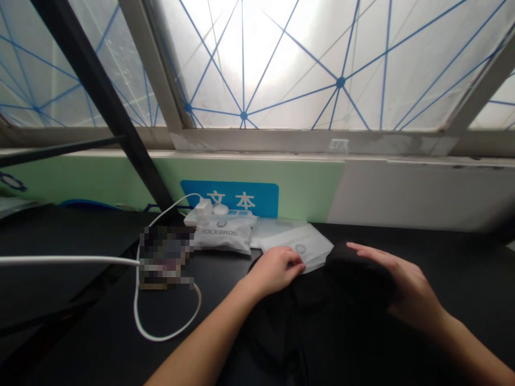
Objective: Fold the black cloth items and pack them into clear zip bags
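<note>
A soft black fabric item (341,332), perhaps a bag or garment, lies in front of me on the black table; its exact shape blends into the dark surface. My left hand (277,268) is on its far left edge with fingers curled and closed on the fabric. My right hand (406,279) cups a raised, rounded part of the same item from the right, fingers fairly straight along it and thumb hidden. Just beyond my left hand lies a flat white plastic pouch (317,244) with faint printing.
A fuller white ROCKBROS pouch (223,233) sits by a white power strip with a plugged-in charger (204,207). A white cable (161,338) loops across the table at left, near a pixelated object (164,257). A dark metal bar (100,96) slants before the window.
</note>
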`<state>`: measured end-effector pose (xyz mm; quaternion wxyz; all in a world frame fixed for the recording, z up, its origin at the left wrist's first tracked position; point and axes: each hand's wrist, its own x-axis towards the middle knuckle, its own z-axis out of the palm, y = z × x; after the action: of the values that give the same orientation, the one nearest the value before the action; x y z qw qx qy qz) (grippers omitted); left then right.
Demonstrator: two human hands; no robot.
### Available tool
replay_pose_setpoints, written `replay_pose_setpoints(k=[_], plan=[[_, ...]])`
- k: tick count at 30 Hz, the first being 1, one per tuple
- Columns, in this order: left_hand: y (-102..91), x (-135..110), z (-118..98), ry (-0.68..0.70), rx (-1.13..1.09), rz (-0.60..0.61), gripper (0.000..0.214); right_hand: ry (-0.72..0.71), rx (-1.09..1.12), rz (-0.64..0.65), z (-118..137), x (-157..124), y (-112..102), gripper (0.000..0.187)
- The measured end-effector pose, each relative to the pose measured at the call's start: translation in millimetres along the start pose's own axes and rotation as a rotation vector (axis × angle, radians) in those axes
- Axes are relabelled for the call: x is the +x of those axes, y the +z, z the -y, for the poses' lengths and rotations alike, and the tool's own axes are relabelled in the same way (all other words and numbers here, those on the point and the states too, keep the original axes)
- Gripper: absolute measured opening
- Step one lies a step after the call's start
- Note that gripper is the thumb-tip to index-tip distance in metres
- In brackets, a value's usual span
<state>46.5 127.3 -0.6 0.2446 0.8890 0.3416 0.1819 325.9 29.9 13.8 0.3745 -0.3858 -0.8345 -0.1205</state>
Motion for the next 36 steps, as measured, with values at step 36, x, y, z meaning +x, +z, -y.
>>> replay_pose_setpoints(k=[36], plan=[[-3.6,-7,-29,0.434,0.374,-0.221,0.029,-0.204,-0.23,0.156,15,6,31,0.036]])
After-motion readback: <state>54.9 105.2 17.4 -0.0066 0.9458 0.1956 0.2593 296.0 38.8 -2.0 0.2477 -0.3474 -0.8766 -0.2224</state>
